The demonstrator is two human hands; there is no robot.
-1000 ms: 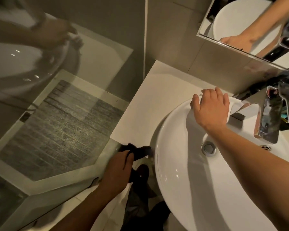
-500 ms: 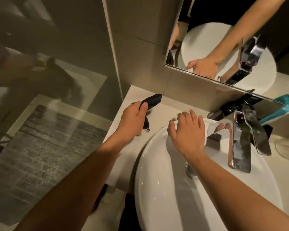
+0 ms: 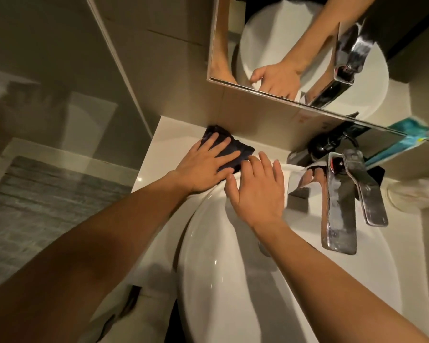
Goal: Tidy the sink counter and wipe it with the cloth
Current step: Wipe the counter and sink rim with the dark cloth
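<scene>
left hand (image 3: 203, 167): flat, fingers spread, palm down on dark cloth (image 3: 235, 151), pressing it to white counter (image 3: 169, 134); not gripping. cloth: crumpled, dark blue or black, lies under and beyond the left fingers, in the back corner of the counter, touching the tiled wall (image 3: 265, 120) and just beside the basin rim. right hand (image 3: 258, 191): open, fingers loosely apart, laid palm down on the far rim of the basin (image 3: 208, 280), just right of the left hand, index fingertip at the cloth's edge; holds nothing. basin: white, round, sits on the counter, fills the space below both forearms. tap (image 3: 339, 201): chrome, long flat spout, to the right of the right hand, reaching over the basin; lever handle (image 3: 367, 189) beside it on the right. mirror (image 3: 307, 53): above and beyond the hands, shows the right hand, basin and tap reflected. teal object (image 3: 401, 144): right of the tap, at the wall, too blurred to identify. glass panel (image 3: 60, 95): left of the left hand, with grey floor tiles seen through it.
</scene>
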